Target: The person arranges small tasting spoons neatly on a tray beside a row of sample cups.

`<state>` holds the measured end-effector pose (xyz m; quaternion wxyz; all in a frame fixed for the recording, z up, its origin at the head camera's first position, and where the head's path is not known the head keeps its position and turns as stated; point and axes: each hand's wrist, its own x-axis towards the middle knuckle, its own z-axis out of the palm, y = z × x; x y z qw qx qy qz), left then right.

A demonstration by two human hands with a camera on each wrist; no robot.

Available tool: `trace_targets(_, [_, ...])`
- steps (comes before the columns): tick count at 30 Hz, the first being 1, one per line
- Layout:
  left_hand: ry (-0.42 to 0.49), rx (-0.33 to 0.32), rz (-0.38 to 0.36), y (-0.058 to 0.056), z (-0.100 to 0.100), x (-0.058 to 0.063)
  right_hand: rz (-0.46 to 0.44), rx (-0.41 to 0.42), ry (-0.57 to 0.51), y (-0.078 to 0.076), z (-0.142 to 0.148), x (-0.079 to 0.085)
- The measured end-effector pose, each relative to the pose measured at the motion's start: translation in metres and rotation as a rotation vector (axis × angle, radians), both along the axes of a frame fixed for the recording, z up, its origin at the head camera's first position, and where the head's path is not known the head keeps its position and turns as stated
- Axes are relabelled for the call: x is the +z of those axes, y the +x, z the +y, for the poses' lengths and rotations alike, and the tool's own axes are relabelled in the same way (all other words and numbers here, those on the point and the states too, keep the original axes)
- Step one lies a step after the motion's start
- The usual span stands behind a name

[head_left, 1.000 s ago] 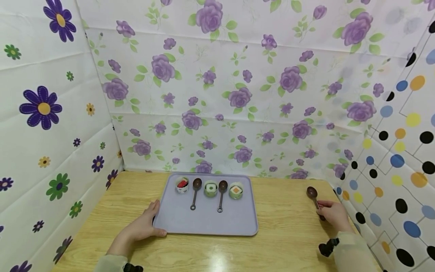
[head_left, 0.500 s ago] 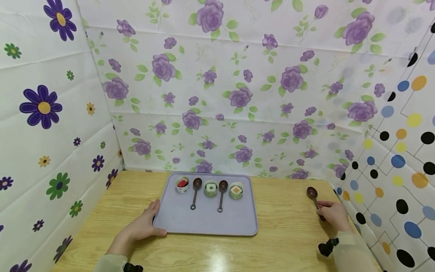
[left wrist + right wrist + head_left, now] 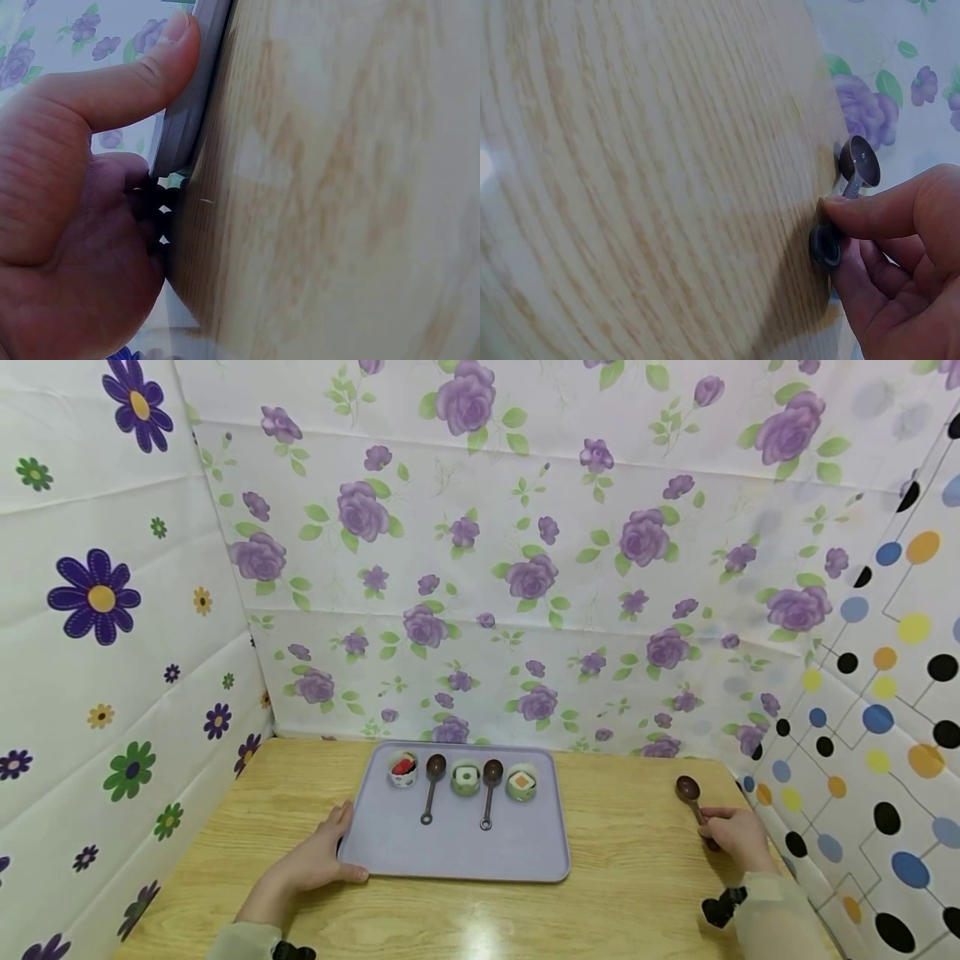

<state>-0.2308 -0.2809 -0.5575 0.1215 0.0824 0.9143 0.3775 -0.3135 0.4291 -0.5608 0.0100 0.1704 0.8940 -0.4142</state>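
A lavender tray (image 3: 450,852) lies on the wooden table. My left hand (image 3: 318,852) holds its near left corner, thumb along the front rim and fingers at the left side. In the left wrist view the thumb (image 3: 150,79) lies against the tray's edge (image 3: 196,90). At the table's right end my right hand (image 3: 738,837) pinches a brown measuring spoon (image 3: 687,789) by its handle. The right wrist view shows the spoon's round bowl (image 3: 864,161) beyond the thumb and its ring end (image 3: 825,247) below the fingers.
Along the tray's back stand a white cup (image 3: 402,771) with red contents and two green cups (image 3: 465,779) with white pieces inside. Two more brown spoons (image 3: 491,789) lie between them. Patterned cloth walls (image 3: 525,652) rise behind and at both sides of the table (image 3: 622,860).
The right hand and its spoon have shifted very slightly, the bowl coming a touch nearer and to the left. The left hand and tray stay put.
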Motion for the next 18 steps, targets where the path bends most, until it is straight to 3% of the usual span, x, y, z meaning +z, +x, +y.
trace_targets(9, [0.005,-0.001,0.009,0.0003,-0.0002,-0.0018,0.014,-0.008,-0.047,-0.0005,0.0027,-0.0076])
trace_targets(18, [-0.003,0.003,-0.002,-0.0017,-0.0024,-0.0055,-0.004,0.075,-0.055,0.0018,-0.0004,-0.0038])
